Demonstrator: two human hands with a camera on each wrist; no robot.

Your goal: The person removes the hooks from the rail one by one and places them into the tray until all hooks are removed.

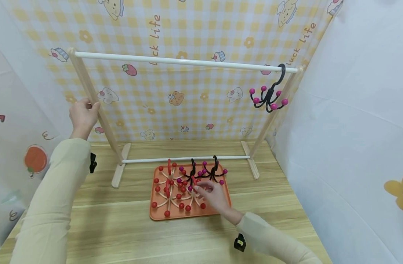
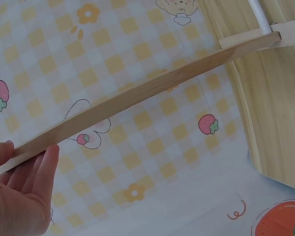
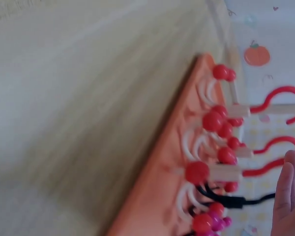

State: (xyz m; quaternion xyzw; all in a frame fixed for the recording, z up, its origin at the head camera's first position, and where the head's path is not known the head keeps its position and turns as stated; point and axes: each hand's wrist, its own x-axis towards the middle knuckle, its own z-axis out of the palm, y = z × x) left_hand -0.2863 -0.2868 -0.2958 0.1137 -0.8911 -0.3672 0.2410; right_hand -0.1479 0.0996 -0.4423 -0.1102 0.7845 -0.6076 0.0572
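Observation:
My left hand (image 1: 83,114) grips the left wooden post (image 2: 137,96) of a garment rack, fingers and thumb on either side. My right hand (image 1: 216,196) is over an orange tray (image 1: 162,217), pinching the red hook (image 1: 194,181) of a claw hanger with cream arms and red ball tips. Beside it on the tray stand other red-hooked hangers (image 1: 167,189) and two black hangers (image 1: 213,172) with magenta balls. In the right wrist view the fingers (image 3: 283,189) are at the red hook, partly cut off by the frame's edge.
A black hanger (image 1: 269,96) with magenta balls hangs near the right end of the rack's white top bar (image 1: 181,62). The lower white bar (image 1: 145,160) runs just behind the tray. Wooden feet (image 1: 119,170) rest on the table (image 1: 122,227). A checked cloth hangs behind.

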